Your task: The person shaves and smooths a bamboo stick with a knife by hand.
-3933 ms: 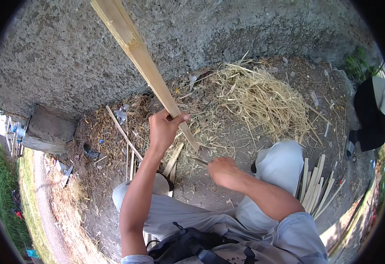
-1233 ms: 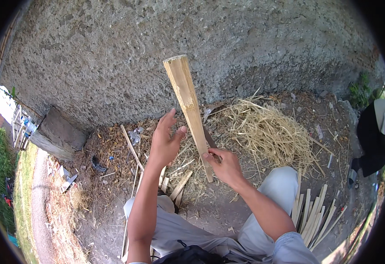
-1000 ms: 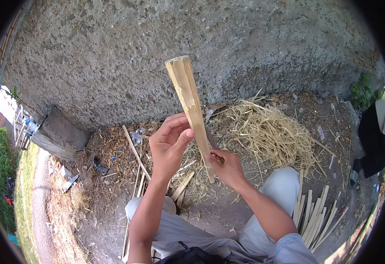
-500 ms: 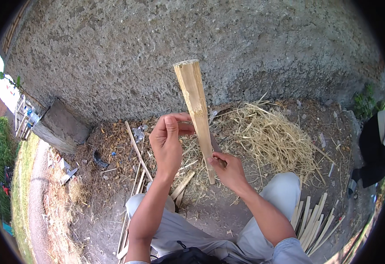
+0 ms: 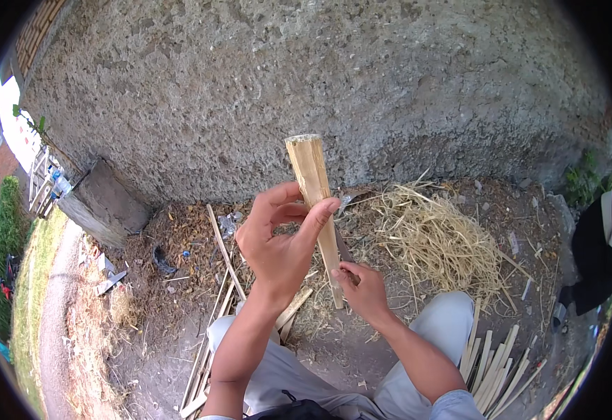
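Observation:
A pale, tapered wooden stick (image 5: 307, 166) with flat carved facets stands nearly upright before me, its wider end up. My left hand (image 5: 281, 241) is closed around its middle, thumb across the front and fingers curling behind from the left. Lower down, my right hand (image 5: 363, 292) grips what looks like a knife, with its dark narrow blade (image 5: 343, 246) pointing up just behind the stick. The right thumb and fingers touch the stick's thin lower end. Most of the knife's handle is hidden in the right hand.
A rough grey wall (image 5: 390, 84) rises in front. Beneath it lies a heap of pale shavings (image 5: 446, 241). Split wooden strips (image 5: 494, 367) lie by my right knee, and long sticks (image 5: 225, 252) by my left. A stump-like block (image 5: 108, 203) stands at the left.
The stick has come down and its top appears shorter. My left hand has moved right and its thumb now crosses the stick's front. My right hand sits slightly lower.

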`<state>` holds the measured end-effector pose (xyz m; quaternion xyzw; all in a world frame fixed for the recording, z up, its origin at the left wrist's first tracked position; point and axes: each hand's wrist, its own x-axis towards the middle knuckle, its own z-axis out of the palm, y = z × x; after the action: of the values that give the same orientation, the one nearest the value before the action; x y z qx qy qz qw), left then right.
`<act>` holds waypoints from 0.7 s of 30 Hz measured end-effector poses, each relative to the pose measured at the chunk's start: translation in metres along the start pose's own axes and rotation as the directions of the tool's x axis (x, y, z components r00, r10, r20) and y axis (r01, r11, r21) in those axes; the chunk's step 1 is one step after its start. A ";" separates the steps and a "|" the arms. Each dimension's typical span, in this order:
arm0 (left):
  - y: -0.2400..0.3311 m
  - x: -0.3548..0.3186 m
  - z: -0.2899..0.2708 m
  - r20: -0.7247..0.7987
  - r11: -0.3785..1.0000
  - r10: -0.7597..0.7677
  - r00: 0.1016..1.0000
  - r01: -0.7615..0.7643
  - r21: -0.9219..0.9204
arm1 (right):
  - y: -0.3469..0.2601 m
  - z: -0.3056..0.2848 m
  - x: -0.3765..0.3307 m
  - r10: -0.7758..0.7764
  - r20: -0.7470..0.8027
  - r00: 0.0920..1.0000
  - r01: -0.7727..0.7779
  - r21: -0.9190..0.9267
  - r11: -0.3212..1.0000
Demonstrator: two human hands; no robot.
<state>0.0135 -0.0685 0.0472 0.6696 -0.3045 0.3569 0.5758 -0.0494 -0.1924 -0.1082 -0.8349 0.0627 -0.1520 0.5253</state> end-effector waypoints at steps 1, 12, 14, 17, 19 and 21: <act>0.001 -0.001 0.000 -0.004 1.000 0.001 1.000 -0.001 0.001 | -0.001 0.000 0.000 0.002 -0.010 1.000 -0.002 0.022 1.000; -0.001 -0.003 -0.001 -0.043 1.000 0.020 0.999 -0.020 0.016 | -0.011 -0.004 -0.002 0.022 0.032 0.999 -0.024 0.039 0.999; -0.001 -0.003 -0.001 -0.052 0.999 0.038 0.998 -0.036 0.037 | -0.010 -0.003 -0.002 0.027 0.020 0.999 -0.028 0.050 0.998; 0.002 -0.005 -0.002 -0.046 0.998 0.009 0.999 -0.007 0.055 | -0.014 -0.002 -0.002 0.044 0.026 0.999 -0.046 0.066 0.997; 0.002 -0.006 -0.003 -0.038 0.998 -0.039 0.999 0.040 0.051 | -0.011 0.000 -0.001 0.036 0.022 0.999 -0.037 0.059 0.998; 0.000 -0.006 -0.002 -0.039 0.998 -0.055 0.998 0.056 0.029 | -0.007 0.001 -0.001 0.027 0.016 1.000 -0.027 0.053 0.998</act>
<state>0.0106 -0.0664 0.0425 0.6793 -0.2691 0.3580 0.5813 -0.0500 -0.1879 -0.1022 -0.8210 0.0659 -0.1401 0.5496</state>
